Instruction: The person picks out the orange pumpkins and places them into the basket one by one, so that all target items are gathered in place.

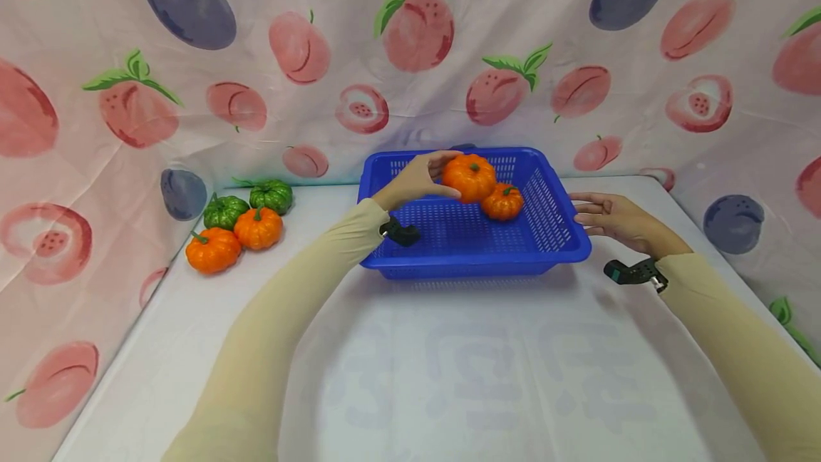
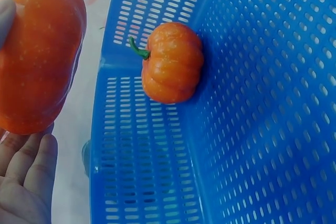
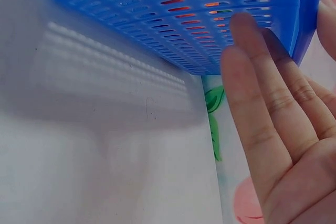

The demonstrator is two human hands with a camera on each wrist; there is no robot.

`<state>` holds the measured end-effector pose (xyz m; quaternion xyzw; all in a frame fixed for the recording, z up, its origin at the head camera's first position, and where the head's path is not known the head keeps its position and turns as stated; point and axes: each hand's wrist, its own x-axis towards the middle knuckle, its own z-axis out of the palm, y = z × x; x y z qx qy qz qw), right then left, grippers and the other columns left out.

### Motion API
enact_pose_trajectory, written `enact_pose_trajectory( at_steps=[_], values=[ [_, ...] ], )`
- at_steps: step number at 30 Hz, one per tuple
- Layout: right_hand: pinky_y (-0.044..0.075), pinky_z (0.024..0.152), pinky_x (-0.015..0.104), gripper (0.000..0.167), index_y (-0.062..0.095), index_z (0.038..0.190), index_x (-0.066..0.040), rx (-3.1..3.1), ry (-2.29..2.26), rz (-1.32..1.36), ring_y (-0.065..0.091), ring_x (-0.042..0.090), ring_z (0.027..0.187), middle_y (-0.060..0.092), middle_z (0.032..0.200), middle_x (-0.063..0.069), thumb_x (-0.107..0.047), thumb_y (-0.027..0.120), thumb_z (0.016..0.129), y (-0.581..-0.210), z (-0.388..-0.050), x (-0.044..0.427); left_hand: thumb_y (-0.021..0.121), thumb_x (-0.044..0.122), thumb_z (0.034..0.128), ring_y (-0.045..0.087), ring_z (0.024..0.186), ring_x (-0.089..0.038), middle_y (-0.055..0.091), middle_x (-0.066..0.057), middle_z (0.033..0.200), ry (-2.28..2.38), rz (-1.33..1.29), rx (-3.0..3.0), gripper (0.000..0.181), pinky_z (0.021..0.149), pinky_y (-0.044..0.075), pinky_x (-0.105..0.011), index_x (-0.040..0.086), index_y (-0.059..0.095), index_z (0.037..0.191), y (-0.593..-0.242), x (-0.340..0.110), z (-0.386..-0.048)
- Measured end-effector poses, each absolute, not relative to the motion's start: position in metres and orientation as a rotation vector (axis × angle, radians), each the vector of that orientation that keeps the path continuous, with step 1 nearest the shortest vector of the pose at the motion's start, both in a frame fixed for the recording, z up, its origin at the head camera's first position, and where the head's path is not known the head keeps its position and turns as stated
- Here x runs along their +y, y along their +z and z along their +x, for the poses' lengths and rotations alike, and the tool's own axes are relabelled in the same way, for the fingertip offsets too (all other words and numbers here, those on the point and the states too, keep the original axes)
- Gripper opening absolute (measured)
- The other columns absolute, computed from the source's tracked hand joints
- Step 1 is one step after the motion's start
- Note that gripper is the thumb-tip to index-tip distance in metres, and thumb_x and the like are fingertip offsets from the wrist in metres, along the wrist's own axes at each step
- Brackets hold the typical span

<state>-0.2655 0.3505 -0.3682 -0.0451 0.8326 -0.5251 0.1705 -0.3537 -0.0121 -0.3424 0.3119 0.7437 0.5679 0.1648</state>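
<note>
My left hand (image 1: pixel 420 180) holds an orange pumpkin (image 1: pixel 469 178) between thumb and fingers, over the blue plastic basket (image 1: pixel 474 262). In the left wrist view the held pumpkin (image 2: pixel 42 51) is at the left edge, with fingertips below it. A smaller orange pumpkin (image 1: pixel 503 202) with a green stem lies inside the basket towards the right; the left wrist view shows this pumpkin (image 2: pixel 173 62) by the slotted wall. At the basket's right side is my right hand (image 1: pixel 616 219). Its fingers (image 3: pixel 262 93) reach out nearly straight beneath the rim, beside the slotted wall.
On the table's left stand two orange pumpkins, one nearer (image 1: pixel 213 251) and one farther (image 1: pixel 259 228), beside two green pumpkins (image 1: pixel 226 212) (image 1: pixel 271 196). White cloth (image 1: pixel 487 369) covers the table. A fruit-print curtain (image 1: pixel 256 41) hangs right behind the basket.
</note>
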Motion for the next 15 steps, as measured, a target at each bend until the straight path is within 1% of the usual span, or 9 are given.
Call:
enact_pose_trajectory(
  at_steps=[7, 13, 15],
  values=[
    [0.054, 0.079, 0.016, 0.072, 0.016, 0.148, 0.004, 2.347, -1.523, -0.141, 0.062, -0.008, 0.091, 0.062, 0.095, -0.030, -0.021, 0.057, 0.094, -0.367, -0.265, 0.350, 0.073, 0.002, 0.0789, 0.046, 0.131, -0.021, 0.047, -0.011, 0.143, 1.623, 0.900, 2.099, 0.072, 0.109, 0.040, -0.033, 0.007, 0.040, 0.142, -0.346, -0.003, -0.354],
    [0.055, 0.080, 0.017, 0.071, 0.017, 0.147, 0.004, 2.364, -1.503, -0.138, 0.062, -0.009, 0.091, 0.061, 0.095, -0.030, -0.021, 0.057, 0.094, -0.367, -0.265, 0.350, 0.073, 0.003, 0.0787, 0.045, 0.132, -0.019, 0.046, -0.009, 0.144, 1.588, 0.920, 2.103, 0.072, 0.107, 0.041, -0.027, 0.007, 0.040, 0.142, -0.349, 0.005, -0.354],
    [0.055, 0.081, 0.018, 0.070, 0.018, 0.148, 0.004, 2.369, -1.494, -0.138, 0.061, -0.009, 0.091, 0.061, 0.096, -0.030, -0.021, 0.057, 0.094, -0.366, -0.266, 0.350, 0.074, 0.003, 0.0784, 0.044, 0.133, -0.019, 0.046, -0.009, 0.144, 1.573, 0.923, 2.099, 0.072, 0.107, 0.041, -0.026, 0.007, 0.040, 0.142, -0.349, 0.009, -0.354]
  ],
)
